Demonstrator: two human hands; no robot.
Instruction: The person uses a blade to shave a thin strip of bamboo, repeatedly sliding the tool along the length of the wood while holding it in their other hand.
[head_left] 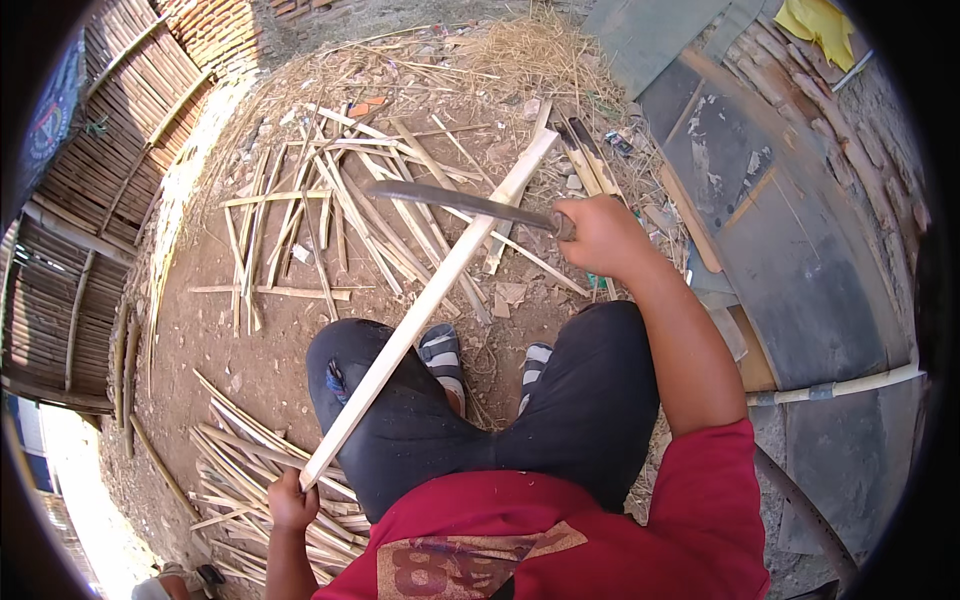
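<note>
A long pale strip of split bamboo [420, 315] slants from lower left to upper right across my lap. Its near end is in my left hand [293, 500], whose fingers are closed round it beside my left thigh. My right hand [600, 235], out past my right knee, grips the handle of a dark curved machete [460, 203]. The blade points left and crosses the strip near its far end. Whether the edge touches the strip or lies just over it, I cannot tell.
Split bamboo strips [340, 200] lie scattered on the dirt ahead. Another heap of strips [270, 470] is at my left. Grey boards [790, 230] line the right side. A woven bamboo wall [110, 130] stands at the left, and straw [540, 55] lies at the back.
</note>
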